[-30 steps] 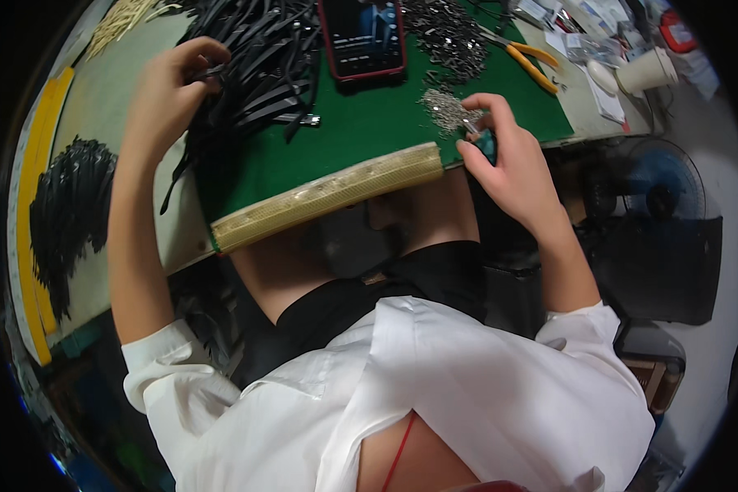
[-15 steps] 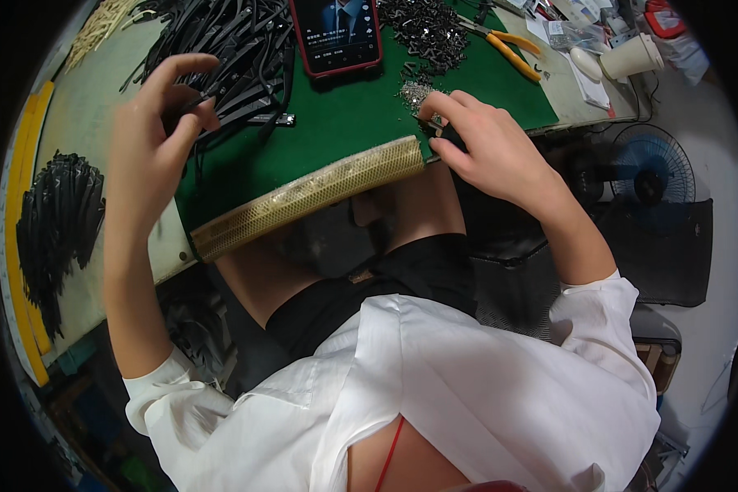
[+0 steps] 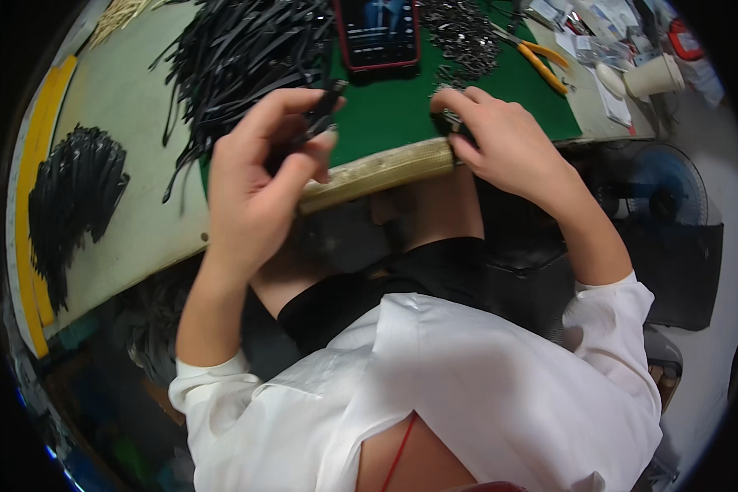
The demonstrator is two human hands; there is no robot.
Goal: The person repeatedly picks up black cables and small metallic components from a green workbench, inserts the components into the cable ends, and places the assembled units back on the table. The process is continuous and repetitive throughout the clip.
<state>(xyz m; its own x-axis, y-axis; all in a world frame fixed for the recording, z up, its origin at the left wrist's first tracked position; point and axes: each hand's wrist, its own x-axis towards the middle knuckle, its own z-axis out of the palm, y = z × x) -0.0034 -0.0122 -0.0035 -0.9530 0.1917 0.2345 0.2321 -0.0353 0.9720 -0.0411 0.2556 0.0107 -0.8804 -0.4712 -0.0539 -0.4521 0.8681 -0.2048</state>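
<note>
My left hand (image 3: 258,176) is raised over the near edge of the bench, its thumb and fingers closed on a black strap (image 3: 329,100) with a shiny tip. Most of that strap is hidden in the hand. At the right end of a padded, mesh-covered roll (image 3: 385,170), my right hand (image 3: 508,139) is closed in a pinch. A small shiny metal piece (image 3: 453,120) shows at its fingertips. Beyond the left hand lies a large heap of black straps (image 3: 250,57). Small dark metal parts (image 3: 466,43) are piled beyond the right hand.
A phone in a red case (image 3: 379,66) lies on the green mat (image 3: 377,111). Orange-handled pliers (image 3: 545,66) rest at the right, near a white cup (image 3: 654,78). A second strap bundle (image 3: 78,197) lies at the left beside a yellow strip (image 3: 31,193). A fan (image 3: 668,193) stands right of the bench.
My left hand has moved right, away from the strap heap, and the strap's tip now shows clearly. My right hand keeps its pinch by the roll's end. The whole view has shifted slightly.
</note>
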